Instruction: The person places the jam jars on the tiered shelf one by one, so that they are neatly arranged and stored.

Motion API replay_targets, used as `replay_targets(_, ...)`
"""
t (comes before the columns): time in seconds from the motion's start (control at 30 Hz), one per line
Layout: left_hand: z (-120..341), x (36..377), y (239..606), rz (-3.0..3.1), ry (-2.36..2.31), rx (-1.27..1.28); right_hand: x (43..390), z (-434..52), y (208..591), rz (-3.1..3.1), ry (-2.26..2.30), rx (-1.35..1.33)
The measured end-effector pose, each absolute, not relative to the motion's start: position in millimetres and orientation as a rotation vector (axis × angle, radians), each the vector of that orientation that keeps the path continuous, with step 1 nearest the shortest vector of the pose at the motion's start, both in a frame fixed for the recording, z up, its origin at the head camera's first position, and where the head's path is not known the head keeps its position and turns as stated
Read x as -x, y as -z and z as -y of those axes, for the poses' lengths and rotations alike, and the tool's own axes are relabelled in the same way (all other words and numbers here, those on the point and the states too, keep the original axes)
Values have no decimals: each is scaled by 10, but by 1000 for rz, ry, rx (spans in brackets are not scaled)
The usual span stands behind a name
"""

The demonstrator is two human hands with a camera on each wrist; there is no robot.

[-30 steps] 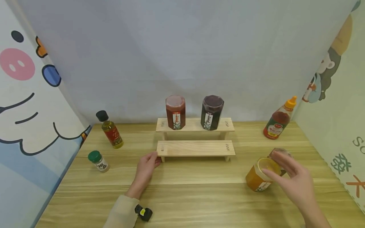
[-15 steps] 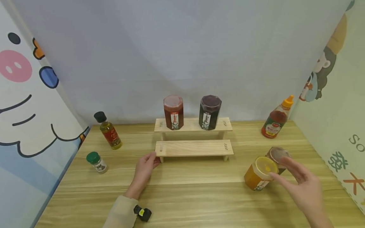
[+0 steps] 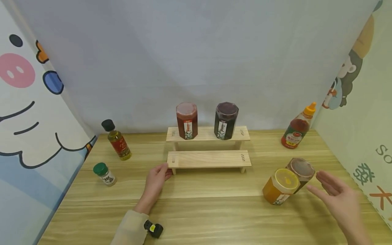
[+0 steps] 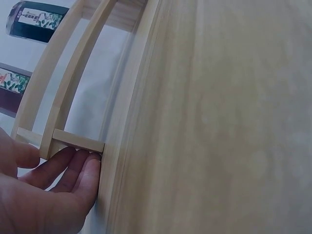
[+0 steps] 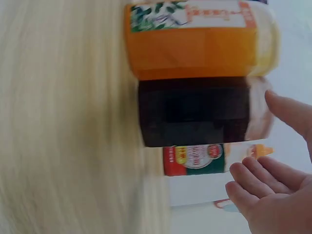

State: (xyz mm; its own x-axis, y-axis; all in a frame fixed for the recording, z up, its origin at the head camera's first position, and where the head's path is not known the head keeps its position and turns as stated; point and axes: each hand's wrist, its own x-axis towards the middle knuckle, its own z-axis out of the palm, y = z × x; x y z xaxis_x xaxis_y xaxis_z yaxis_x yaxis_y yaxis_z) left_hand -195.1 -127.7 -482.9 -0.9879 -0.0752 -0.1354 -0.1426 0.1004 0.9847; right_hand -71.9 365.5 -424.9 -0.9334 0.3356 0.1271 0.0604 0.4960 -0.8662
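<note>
The right hand [image 3: 343,200] hovers over the table [image 3: 214,217] with its fingers spread wide and relaxed, holding nothing. Just ahead of the fingertips, to their left, stand two jars side by side and touching: the brown jar [image 3: 300,173] nearest the fingers, and the orange jar [image 3: 280,187] on its far side from them. In the right wrist view the fingers [image 5: 253,187] are loosely extended, apart from the brown jar's [image 5: 195,112] lid end, with the orange jar [image 5: 195,41] beyond it. The sauce bottle [image 3: 297,127] stands further off, past the fingertips toward the back wall.

The left hand [image 3: 155,182] rests on the table, its fingers lightly bent, with the tips touching the left front corner of the rack [image 3: 209,159]. In the left wrist view the fingers [image 4: 73,170] press against the rack's [image 4: 78,139] leg and grip nothing.

On the rack's upper step, beyond the left fingers, stand a red jar [image 3: 186,120] and a dark jar [image 3: 226,120]. Left of those fingers are the spice jar [image 3: 104,174] and the oil bottle [image 3: 117,140].
</note>
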Motion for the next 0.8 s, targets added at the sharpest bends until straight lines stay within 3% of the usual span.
replay_targets(0.27,1269,1965,4820,-2298,-2067,228,890,-3800,4332,2660,-1427,227)
replay_targets(0.53,1256,1955,4821,-2318,-2074,192,989,-3933,4398,2507,-1878,98)
replay_targets(0.8,1272,1950,4825,-2321,-2069,219,1113,-3922,4418,2658,-1707,-15)
